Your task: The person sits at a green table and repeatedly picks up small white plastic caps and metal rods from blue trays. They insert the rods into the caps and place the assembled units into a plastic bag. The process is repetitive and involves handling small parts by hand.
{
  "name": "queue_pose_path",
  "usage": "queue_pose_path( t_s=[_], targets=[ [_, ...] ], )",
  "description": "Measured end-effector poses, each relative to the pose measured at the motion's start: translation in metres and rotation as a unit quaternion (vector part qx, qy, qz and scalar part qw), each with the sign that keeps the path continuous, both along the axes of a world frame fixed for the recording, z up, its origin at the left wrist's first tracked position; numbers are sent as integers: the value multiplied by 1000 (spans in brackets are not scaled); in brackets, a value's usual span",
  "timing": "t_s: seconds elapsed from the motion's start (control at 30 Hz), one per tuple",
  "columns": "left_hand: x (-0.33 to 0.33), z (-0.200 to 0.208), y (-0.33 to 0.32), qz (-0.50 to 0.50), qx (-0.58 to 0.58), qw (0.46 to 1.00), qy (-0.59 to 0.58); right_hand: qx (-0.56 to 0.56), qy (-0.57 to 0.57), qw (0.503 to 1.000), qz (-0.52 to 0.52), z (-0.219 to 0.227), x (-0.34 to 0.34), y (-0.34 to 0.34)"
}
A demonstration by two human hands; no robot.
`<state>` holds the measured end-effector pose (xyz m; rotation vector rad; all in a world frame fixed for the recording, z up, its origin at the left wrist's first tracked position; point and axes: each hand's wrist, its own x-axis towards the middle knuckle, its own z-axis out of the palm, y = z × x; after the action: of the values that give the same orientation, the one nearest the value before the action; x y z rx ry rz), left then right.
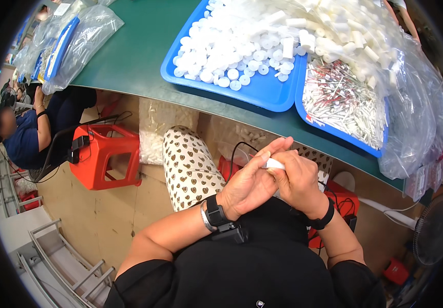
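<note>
Above my lap, just short of the table edge, my two hands come together around a small white plastic piece (274,164). My left hand (249,186) is turned palm up, its thumb pressed against one end of the piece and its fingers partly stretched behind. My right hand (303,179) closes its thumb and curled fingers on the other end. A thin reddish tip shows beside my left thumb; what it belongs to is too small to tell. The far side of the piece is hidden by my fingers.
A blue tray (283,100) holds many translucent white discs. Beside it, another blue tray (342,132) holds white pieces with red wires. Clear bags (411,113) of white cylinders lie at right on the green table (129,56). A red stool (90,167), a seated person and a fan (437,229) flank me.
</note>
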<state>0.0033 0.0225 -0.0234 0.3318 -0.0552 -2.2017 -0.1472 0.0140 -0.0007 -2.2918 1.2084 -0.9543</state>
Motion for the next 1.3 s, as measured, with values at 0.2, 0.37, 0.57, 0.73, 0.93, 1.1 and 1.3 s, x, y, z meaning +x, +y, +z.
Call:
queue_pose_path(
  t_s=[0.2,0.37,0.57,0.73,0.93,1.1,1.3],
  targets=[
    [-2,-5,0,18,-5,1000,-8,40,-41,996,-65,-12,13,9],
    [5,1,-10,-11,12,998,-64,65,-53,995,-60,-10,16,6],
    [-3,-5,2,14,5,999,-34,37,-30,998,-47,-16,13,10],
    [-2,-8,-1,18,-15,998,-57,137,-95,982,-86,-15,24,10],
    [1,-5,-1,-12,-83,973,-215,261,-171,946,-90,-9,23,11],
    [4,-16,0,-33,-54,970,-234,392,-285,870,-87,-27,23,9],
    [17,-12,-8,-40,-29,974,-219,648,-463,604,-10,-25,9,-2]
  ],
)
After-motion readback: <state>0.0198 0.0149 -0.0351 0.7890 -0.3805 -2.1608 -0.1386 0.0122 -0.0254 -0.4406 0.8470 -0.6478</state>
